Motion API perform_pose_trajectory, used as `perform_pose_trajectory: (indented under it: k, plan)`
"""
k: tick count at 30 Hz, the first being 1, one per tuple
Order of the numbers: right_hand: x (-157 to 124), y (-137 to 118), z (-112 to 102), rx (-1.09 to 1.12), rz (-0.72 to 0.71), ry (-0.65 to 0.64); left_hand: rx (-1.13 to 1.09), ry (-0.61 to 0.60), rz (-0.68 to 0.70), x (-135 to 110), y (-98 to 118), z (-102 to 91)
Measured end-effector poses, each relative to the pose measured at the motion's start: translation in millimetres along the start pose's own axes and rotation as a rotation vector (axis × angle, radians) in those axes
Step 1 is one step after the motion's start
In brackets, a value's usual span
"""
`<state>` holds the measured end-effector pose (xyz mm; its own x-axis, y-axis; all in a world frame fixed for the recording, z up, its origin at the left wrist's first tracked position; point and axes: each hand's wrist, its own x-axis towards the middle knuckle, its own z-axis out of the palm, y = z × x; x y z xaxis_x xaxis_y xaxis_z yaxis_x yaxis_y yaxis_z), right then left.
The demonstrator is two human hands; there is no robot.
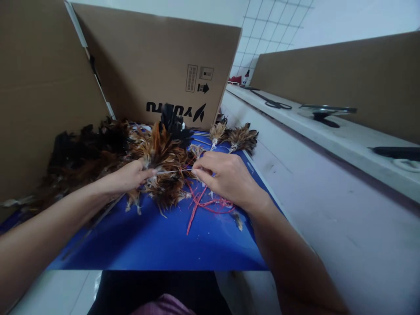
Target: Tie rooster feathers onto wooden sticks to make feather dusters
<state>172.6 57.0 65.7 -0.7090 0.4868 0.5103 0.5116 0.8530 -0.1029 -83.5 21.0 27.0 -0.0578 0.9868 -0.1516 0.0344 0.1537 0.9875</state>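
Note:
My left hand (134, 175) is closed at the base of a brown and black feather bunch (164, 146). A thin stick (101, 216) runs from under that hand toward the lower left. Between my two hands stretches a taut white string (173, 171); its near end meets the left fingertips. My right hand (226, 175) pinches the other end between thumb and forefinger. Below the right hand, red plastic string (197, 205) lies in loose loops on the blue tabletop (147, 245). What my left palm holds is partly hidden.
Loose dark feathers (75, 162) pile up at the left against a cardboard box panel (157, 65). Two small feather tufts (243, 138) lie at the far right corner. A white ledge (295, 118) on the right carries scissors (275, 104) and a black-handled tool (397, 152).

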Motion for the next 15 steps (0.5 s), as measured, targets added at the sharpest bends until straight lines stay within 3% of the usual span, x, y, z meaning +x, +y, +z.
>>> perform_pose_trajectory:
  k: [4,7,15]
  plan:
    - [-7,-4,2,-0.154,-0.029,0.079,0.569,0.034,0.14,1,8,3.8]
    - [-10,-2,3,-0.237,-0.025,0.13,0.888,-0.026,0.145,-1,14,7.5]
    - [-28,-19,5,-0.363,-0.135,0.232,1.347,-0.052,0.1,1,10,16.2]
